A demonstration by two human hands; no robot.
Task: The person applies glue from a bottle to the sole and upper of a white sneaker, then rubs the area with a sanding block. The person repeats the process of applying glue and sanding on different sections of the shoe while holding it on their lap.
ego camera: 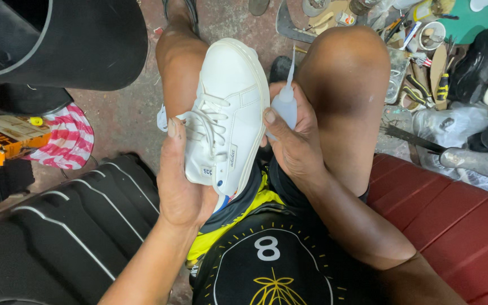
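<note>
I am gluing the side of the white shoe (230,107). My left hand (179,181) has a closed grip on the shoe, holding it between my knees. My right hand (295,138) squeezes the little glue bottle (285,104), touching the shoe's right edge. Next I think the tip must go down to the sole seam.

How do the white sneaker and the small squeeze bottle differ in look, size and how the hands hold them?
The white sneaker is much bigger than the squeeze bottle. The sneaker is opaque with laces; the bottle is translucent with a thin pointed nozzle. The left hand supports the sneaker from its side, while the right hand wraps around the bottle. Both are whitish and lie between the knees.
</note>
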